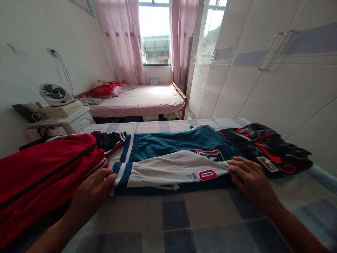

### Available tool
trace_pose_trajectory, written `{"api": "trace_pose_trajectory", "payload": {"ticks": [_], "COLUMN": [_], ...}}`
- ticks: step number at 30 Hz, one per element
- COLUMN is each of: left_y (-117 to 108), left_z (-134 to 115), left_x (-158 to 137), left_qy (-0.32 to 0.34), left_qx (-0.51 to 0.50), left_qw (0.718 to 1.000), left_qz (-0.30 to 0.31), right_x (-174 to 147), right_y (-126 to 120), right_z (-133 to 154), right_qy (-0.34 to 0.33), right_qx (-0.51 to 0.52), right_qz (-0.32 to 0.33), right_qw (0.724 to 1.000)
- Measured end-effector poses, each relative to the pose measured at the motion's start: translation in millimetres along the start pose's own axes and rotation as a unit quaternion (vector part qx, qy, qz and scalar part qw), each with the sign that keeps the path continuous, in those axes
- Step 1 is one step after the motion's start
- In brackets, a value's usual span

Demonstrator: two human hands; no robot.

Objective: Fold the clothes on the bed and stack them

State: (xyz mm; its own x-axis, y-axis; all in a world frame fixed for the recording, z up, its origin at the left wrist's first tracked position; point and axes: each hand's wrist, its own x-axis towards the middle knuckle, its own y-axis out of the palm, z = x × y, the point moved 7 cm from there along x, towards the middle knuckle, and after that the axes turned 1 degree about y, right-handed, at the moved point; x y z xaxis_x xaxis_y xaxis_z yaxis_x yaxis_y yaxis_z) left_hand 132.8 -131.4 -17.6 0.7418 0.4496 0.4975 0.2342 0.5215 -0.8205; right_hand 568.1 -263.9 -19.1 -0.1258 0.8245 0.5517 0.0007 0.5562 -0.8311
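A teal jacket lies spread across the checked bed in front of me, its grey sleeve folded over the body and bearing a red-edged patch. At the striped cuff end, my left hand has its fingers closed on the cloth edge. My right hand pinches the sleeve's other end, near the shoulder. Left of the jacket, a red garment with a black stripe lies close to my left hand. A black garment with red lettering lies just beyond my right hand.
The checked bedspread stretches below the clothes. Behind stands a second bed with a pink sheet and a red bundle. A small fan sits on a cabinet at left. White wardrobe doors line the right side.
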Motion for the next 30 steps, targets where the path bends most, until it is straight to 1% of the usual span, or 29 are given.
{"api": "trace_pose_trajectory", "payload": {"ticks": [2, 3, 4, 7, 9, 10, 12, 13, 15, 16, 17, 18, 20, 22, 23, 24, 26, 28, 30], "left_y": [0, -1, -3, -11, -6, 0, 17, 26, 42, 48, 52, 55, 61, 75, 84, 95, 118, 139, 155], "left_z": [0, 1, 3, 9, 1, -5, -17, -18, -14, -8, 0, 10, 32, 50, 57, 63, 74, 83, 89], "left_x": [1, 3, 6, 20, 28, 30, 28, 26, 22, 24, 28, 36, 62, 95, 112, 128, 155, 174, 184], "left_qy": [0.007, 0.003, -0.012, -0.076, -0.075, -0.055, -0.015, -0.004, -0.004, -0.013, -0.029, -0.049, -0.092, -0.117, -0.121, -0.124, -0.134, -0.142, -0.146], "left_qx": [-0.026, -0.042, -0.055, -0.078, -0.085, -0.083, -0.076, -0.077, -0.103, -0.124, -0.140, -0.152, -0.156, -0.140, -0.131, -0.124, -0.110, -0.105, -0.109], "left_qw": [0.999, 0.997, 0.996, 0.993, 0.993, 0.995, 0.996, 0.995, 0.988, 0.981, 0.975, 0.970, 0.965, 0.963, 0.961, 0.960, 0.956, 0.951, 0.942], "left_qz": [0.045, 0.064, 0.070, 0.033, 0.020, 0.026, 0.049, 0.066, 0.118, 0.146, 0.168, 0.181, 0.188, 0.199, 0.209, 0.220, 0.236, 0.256, 0.283], "right_x": [1, 4, 8, 29, 41, 45, 47, 46, 45, 48, 54, 63, 91, 122, 137, 151, 172, 187, 197], "right_y": [3, 2, 1, -8, -5, 1, 20, 31, 46, 49, 48, 46, 40, 42, 48, 58, 82, 105, 122], "right_z": [3, 5, 7, 20, 36, 44, 56, 58, 55, 50, 42, 31, 3, -24, -37, -49, -72, -91, -105], "right_qy": [-0.005, -0.005, 0.000, 0.016, 0.013, 0.008, 0.003, 0.004, 0.019, 0.031, 0.046, 0.064, 0.097, 0.119, 0.127, 0.137, 0.166, 0.195, 0.212], "right_qx": [0.009, 0.013, 0.016, 0.029, 0.048, 0.056, 0.075, 0.087, 0.122, 0.143, 0.158, 0.163, 0.140, 0.090, 0.066, 0.048, 0.021, 0.012, 0.020], "right_qz": [0.040, 0.052, 0.054, 0.015, 0.005, 0.019, 0.086, 0.130, 0.205, 0.228, 0.235, 0.226, 0.180, 0.138, 0.133, 0.144, 0.185, 0.222, 0.242], "right_qw": [0.999, 0.999, 0.998, 0.999, 0.999, 0.998, 0.993, 0.988, 0.971, 0.963, 0.958, 0.958, 0.969, 0.979, 0.981, 0.979, 0.968, 0.955, 0.947]}}
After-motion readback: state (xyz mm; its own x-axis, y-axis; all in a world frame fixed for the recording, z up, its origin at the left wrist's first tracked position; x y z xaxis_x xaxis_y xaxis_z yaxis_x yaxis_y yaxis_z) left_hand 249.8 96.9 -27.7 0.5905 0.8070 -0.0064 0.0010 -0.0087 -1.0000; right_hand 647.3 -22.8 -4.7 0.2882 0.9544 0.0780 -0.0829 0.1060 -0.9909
